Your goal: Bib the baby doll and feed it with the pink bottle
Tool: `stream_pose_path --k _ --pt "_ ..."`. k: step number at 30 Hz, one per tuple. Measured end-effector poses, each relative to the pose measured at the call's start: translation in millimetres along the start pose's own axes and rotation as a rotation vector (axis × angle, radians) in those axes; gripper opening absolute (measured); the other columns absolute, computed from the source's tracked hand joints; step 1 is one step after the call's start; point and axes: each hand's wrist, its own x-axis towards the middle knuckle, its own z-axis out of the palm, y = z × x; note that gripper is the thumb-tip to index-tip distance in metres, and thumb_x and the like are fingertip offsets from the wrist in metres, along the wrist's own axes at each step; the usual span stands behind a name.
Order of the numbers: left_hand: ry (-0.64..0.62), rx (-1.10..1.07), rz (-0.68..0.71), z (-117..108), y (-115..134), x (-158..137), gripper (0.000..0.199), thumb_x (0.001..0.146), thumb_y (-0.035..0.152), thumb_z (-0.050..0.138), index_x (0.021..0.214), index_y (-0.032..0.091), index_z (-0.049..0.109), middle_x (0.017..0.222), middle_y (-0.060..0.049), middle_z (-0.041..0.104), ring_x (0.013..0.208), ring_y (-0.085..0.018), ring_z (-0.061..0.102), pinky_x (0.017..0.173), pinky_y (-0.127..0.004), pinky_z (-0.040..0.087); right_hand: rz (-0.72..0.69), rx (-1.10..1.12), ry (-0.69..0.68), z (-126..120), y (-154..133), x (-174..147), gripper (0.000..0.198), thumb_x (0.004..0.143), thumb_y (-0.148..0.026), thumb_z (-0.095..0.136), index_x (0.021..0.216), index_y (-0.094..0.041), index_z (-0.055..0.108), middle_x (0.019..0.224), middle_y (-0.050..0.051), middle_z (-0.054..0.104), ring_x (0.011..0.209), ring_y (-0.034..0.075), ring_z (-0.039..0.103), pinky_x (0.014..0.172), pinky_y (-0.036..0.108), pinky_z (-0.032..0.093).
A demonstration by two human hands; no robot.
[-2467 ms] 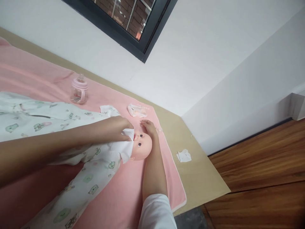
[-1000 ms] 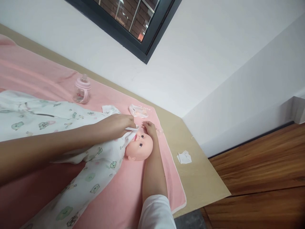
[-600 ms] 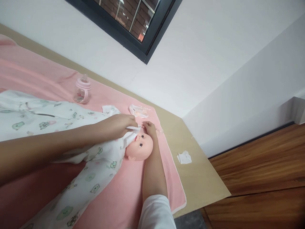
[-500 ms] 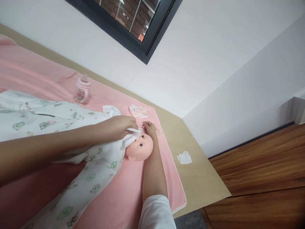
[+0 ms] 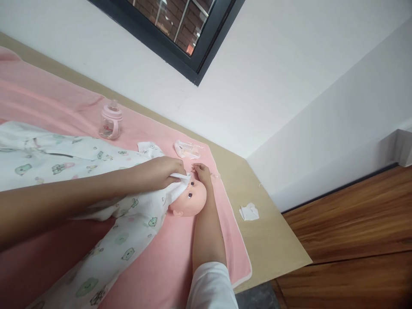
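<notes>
A baby doll lies on its back in a white sleep garment [image 5: 128,253] printed with green animals, its bald head [image 5: 189,201] toward the right. My left hand [image 5: 167,169] reaches across the doll's body and is closed on a thin white cloth [image 5: 175,191], pulled up over the doll's mouth and chin. Whether this cloth belongs to the garment I cannot tell. My right forearm passes around the crown of the head, close against it. Beyond the head, my right hand [image 5: 202,173] rests with loosely bent fingers apart, holding nothing.
A pink-lidded baby bottle [image 5: 111,122] stands upright on the pink blanket [image 5: 154,270]. Near the far edge lies a clear plastic packet [image 5: 187,149]. A crumpled white tissue [image 5: 249,212] is on the wooden tabletop [image 5: 270,244]. Behind are a wall and a dark-framed window [image 5: 193,68].
My left hand has drawn the white cloth across the lower face, so more of the doll's mouth is covered. The right arm stays in place.
</notes>
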Motion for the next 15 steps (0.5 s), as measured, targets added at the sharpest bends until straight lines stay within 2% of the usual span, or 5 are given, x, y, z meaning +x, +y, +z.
stream_pose_path --k 11,15 --pt "0.006 0.086 -0.073 4.2 -6.1 1.9 0.020 0.092 0.024 0.046 0.092 0.017 0.065 0.105 -0.004 0.065 0.095 -0.021 0.061 0.080 -0.031 0.040 0.002 0.022 0.012 0.1 -1.0 -2.5 0.015 0.074 -0.015 0.057 0.083 -0.017 0.068 0.071 -0.001 0.069 0.066 0.011 0.064 0.084 0.029 0.054" --pt "0.033 0.178 -0.084 4.8 -8.4 3.1 0.023 0.093 0.023 0.044 0.089 0.017 0.065 0.104 -0.006 0.066 0.095 -0.022 0.061 0.078 -0.032 0.040 0.003 0.026 0.009 0.4 -0.1 -2.0 0.014 0.074 -0.016 0.059 0.083 -0.017 0.068 0.073 0.000 0.069 0.066 0.011 0.064 0.083 0.030 0.054"
